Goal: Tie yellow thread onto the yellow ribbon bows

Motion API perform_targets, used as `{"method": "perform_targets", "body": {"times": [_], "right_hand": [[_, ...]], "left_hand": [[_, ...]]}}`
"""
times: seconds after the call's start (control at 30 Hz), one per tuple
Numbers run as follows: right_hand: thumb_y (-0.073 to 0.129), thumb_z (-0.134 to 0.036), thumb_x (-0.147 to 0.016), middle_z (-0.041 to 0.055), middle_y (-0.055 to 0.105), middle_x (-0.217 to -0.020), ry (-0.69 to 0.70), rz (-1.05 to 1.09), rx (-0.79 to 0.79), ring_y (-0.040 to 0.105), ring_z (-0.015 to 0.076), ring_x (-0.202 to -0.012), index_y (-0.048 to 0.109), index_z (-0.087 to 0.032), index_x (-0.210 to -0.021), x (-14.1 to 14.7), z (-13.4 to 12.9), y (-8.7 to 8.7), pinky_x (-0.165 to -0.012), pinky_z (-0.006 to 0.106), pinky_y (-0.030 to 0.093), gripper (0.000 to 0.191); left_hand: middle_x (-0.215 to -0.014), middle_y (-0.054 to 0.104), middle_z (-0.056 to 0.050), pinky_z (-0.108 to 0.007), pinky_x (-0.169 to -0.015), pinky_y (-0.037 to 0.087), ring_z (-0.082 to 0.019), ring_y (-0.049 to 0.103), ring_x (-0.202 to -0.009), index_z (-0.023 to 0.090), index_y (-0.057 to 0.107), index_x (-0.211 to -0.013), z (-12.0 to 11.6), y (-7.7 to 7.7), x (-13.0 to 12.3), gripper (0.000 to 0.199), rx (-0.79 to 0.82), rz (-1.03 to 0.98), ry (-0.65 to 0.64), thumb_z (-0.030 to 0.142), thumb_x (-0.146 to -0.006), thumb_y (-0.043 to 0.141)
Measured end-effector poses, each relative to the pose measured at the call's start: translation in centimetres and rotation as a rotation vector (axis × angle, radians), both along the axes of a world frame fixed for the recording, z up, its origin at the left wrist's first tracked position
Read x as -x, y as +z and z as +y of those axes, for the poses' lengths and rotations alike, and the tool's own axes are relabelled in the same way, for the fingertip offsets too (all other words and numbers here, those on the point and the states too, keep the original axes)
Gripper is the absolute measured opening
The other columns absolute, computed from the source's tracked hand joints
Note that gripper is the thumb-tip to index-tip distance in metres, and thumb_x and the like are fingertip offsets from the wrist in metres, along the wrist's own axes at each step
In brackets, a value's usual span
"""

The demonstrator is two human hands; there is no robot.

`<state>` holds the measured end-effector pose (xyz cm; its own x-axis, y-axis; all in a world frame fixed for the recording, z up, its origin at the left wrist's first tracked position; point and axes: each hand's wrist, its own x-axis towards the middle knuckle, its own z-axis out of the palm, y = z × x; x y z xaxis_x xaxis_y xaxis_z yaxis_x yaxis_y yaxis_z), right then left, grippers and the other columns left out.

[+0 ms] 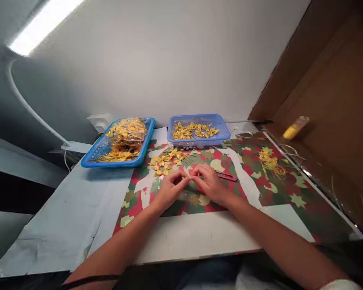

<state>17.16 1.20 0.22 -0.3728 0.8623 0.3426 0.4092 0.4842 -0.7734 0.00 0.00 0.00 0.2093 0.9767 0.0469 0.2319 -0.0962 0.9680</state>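
My left hand (173, 186) and my right hand (209, 183) meet over the middle of the patterned mat, thumbs and forefingers pinched close together. Whatever lies between the fingertips is too small to make out. Just beyond my left hand is a loose group of yellow fabric flowers (161, 162) with thin stems. A pink-handled cutter or scissors-like tool (228, 176) lies beside my right hand, partly hidden by it.
A blue basket (140, 159) with yellow flowers and a clear bag stands back left. Another blue basket (198, 142) holds yellow bows or flowers at the back. More yellow pieces (270, 162) lie right. A lamp (45, 28) hangs upper left; a brown panel (326, 72) borders the right.
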Motion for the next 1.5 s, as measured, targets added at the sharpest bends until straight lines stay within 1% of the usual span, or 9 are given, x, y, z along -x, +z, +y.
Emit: {"method": "perform_targets", "body": {"times": [0.27,0.5,0.73,1.03,1.13,1.23,1.3,1.4,1.5], "right_hand": [[0.050,-0.023,-0.093,0.0020,0.059,-0.082,-0.033,-0.020,-0.044,0.051,0.0179,-0.081,0.051,-0.020,-0.078,-0.1,-0.3,0.0,-0.077,0.034,0.036,0.015],[0.050,-0.022,-0.093,0.0013,0.061,-0.083,-0.046,-0.130,-0.172,0.051,0.0176,-0.083,0.051,-0.020,-0.080,-0.1,-0.5,-0.2,-0.075,0.033,0.033,0.013],[0.049,-0.021,-0.093,0.0017,0.062,-0.084,-0.038,-0.205,-0.287,0.050,0.0183,-0.083,0.051,-0.020,-0.082,0.1,-0.5,-0.6,-0.075,0.033,0.032,0.012],[0.046,-0.020,-0.092,0.0071,0.064,-0.099,-0.068,-0.245,-0.425,0.051,0.0217,-0.094,0.055,-0.020,-0.087,0.2,-0.8,-1.0,-0.080,0.036,0.033,0.011],[0.049,-0.021,-0.090,0.0070,0.064,-0.100,-0.083,-0.193,-0.392,0.052,0.0223,-0.096,0.055,-0.020,-0.086,0.2,-1.0,-0.7,-0.080,0.037,0.033,0.007],[0.056,-0.024,-0.084,0.0051,0.065,-0.096,-0.110,-0.086,-0.281,0.053,0.0224,-0.095,0.056,-0.021,-0.086,0.4,-1.2,-0.3,-0.081,0.037,0.035,0.004],[0.060,-0.024,-0.081,0.0035,0.066,-0.092,-0.110,-0.032,-0.212,0.054,0.0217,-0.090,0.058,-0.021,-0.087,0.6,-1.3,-0.1,-0.080,0.037,0.037,0.007],[0.062,-0.024,-0.081,0.0020,0.068,-0.087,-0.108,0.023,-0.147,0.055,0.0203,-0.084,0.060,-0.022,-0.082,0.9,-1.3,-0.2,-0.078,0.036,0.039,0.003],[0.061,-0.023,-0.084,0.0012,0.068,-0.080,-0.131,0.040,-0.149,0.055,0.0194,-0.082,0.059,-0.022,-0.074,1.1,-1.3,-0.4,-0.078,0.035,0.039,0.010]], "left_hand": [[-0.059,0.049,0.003,-0.023,-0.052,0.031,-0.010,0.042,-0.054,0.016,0.057,-0.069,0.1,0.2,-0.3,0.023,0.017,0.015,0.021,0.037,-0.078,0.058],[-0.060,0.048,0.003,-0.023,-0.054,0.032,-0.010,0.040,-0.055,0.017,0.053,-0.064,0.2,0.2,-0.4,0.021,0.018,-0.031,0.012,0.033,-0.077,0.053],[-0.063,0.047,0.003,-0.024,-0.057,0.034,-0.011,0.041,-0.059,0.018,0.046,-0.061,0.1,0.3,-0.6,0.016,0.025,-0.039,-0.037,0.026,-0.075,0.045],[-0.063,0.045,0.002,-0.025,-0.059,0.034,-0.013,0.041,-0.062,0.019,0.041,-0.058,0.1,0.6,-0.7,0.014,-0.013,0.013,-0.058,0.023,-0.072,0.040],[-0.064,0.045,0.002,-0.025,-0.057,0.033,-0.012,0.039,-0.060,0.019,0.042,-0.059,0.2,0.5,-0.7,0.013,0.021,-0.046,-0.030,0.024,-0.071,0.042],[-0.064,0.044,0.003,-0.024,-0.055,0.033,-0.012,0.039,-0.059,0.020,0.043,-0.062,0.3,0.4,-0.7,0.014,0.037,-0.083,0.005,0.027,-0.073,0.044],[-0.064,0.043,0.003,-0.024,-0.055,0.034,-0.012,0.038,-0.059,0.020,0.044,-0.063,0.2,0.4,-0.7,0.015,0.024,-0.066,0.012,0.028,-0.075,0.045],[-0.065,0.044,0.003,-0.025,-0.058,0.035,-0.012,0.040,-0.061,0.019,0.044,-0.063,0.2,0.5,-0.7,0.017,-0.025,-0.035,0.016,0.029,-0.077,0.045],[-0.066,0.046,0.002,-0.025,-0.061,0.036,-0.013,0.042,-0.064,0.019,0.044,-0.063,0.3,0.5,-0.7,0.018,-0.063,-0.009,0.020,0.029,-0.078,0.045]]}}
